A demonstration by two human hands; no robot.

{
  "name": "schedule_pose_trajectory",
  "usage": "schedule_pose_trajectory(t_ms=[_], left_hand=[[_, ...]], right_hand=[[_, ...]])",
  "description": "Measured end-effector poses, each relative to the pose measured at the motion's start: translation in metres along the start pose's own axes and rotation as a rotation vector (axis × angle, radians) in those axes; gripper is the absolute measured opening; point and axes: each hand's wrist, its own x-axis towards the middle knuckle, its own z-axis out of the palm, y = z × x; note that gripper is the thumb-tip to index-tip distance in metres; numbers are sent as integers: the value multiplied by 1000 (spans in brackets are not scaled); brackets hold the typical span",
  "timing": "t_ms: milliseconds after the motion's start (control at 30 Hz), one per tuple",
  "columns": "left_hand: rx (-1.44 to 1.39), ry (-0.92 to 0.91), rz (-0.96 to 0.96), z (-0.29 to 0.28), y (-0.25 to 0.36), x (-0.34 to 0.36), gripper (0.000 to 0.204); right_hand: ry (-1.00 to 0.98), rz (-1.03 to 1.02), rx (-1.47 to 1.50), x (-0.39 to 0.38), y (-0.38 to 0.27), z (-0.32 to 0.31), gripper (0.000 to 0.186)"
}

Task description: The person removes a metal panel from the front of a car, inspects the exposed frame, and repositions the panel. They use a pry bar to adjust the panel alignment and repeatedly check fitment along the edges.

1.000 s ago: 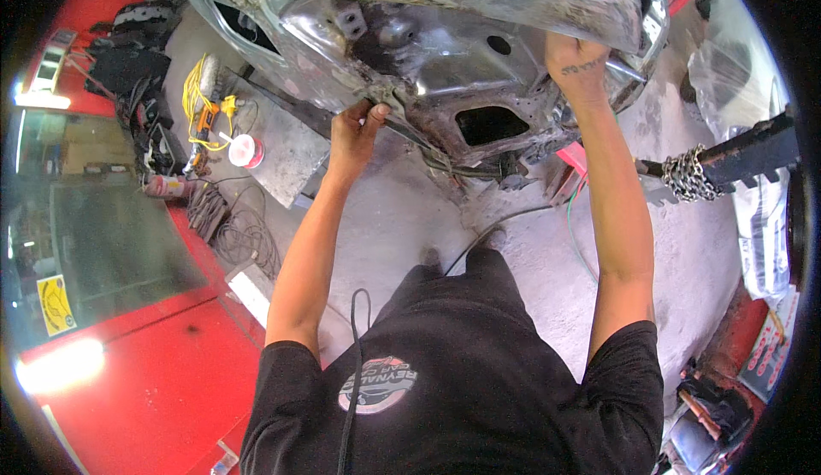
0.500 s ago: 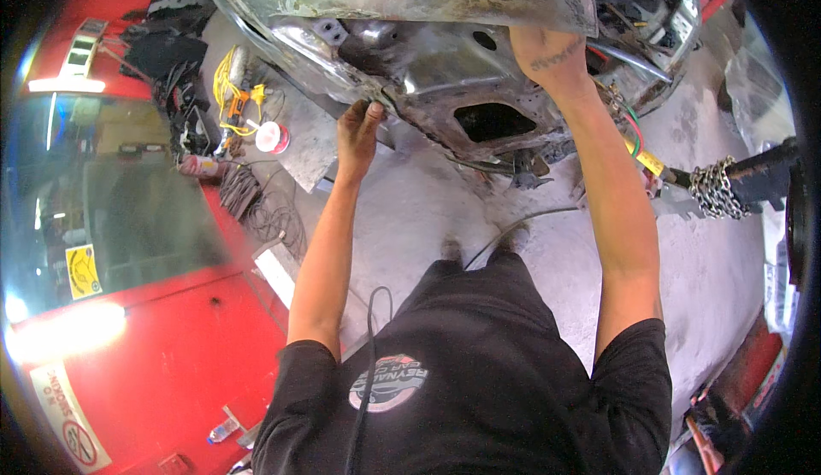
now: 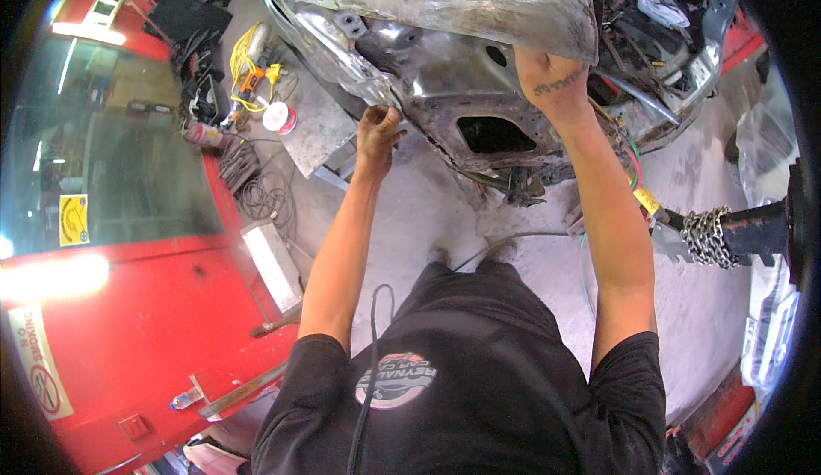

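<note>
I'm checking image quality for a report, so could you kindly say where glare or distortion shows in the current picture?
Head view: white glare on the red panel at left; softer reflections on the grey metal panel; edges bow toward the rim.

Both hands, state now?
Left hand: closed, fingertips at the edge of the silver-grey metal car body; grip on it unclear.
Right hand: cannot tell; fingers hidden behind its curved, scuffed grey metal panel.

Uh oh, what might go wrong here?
The right hand has its fingers hidden behind the grey metal panel, so an edge might cut or pinch them. The left hand is bare at the car body's edge, which could scratch it. A dark cable near the shoes might trip the person.
</note>
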Motion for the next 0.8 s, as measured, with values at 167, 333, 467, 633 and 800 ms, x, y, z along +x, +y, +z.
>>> schedule_pose_trajectory(t_ms=[167, 333, 467, 633, 800], left_hand=[[-28, 26, -83, 2, -9, 2, 70], [-191, -90, -153, 9, -11, -4, 84], [-242, -182, -46, 15, -18, -2, 80], [-330, -212, 38, 24, -22, -5, 78], [-250, -134, 60, 22, -30, -4, 74]], right_hand=[[-35, 19, -27, -3, 3, -2, 12], [-43, -65, -67, -5, 10, 0, 14], [-37, -123, -110, -2, 7, 0, 17], [45, 6, 196, 1, 6, 5, 19], [69, -4, 184, 4, 2, 5, 16]])
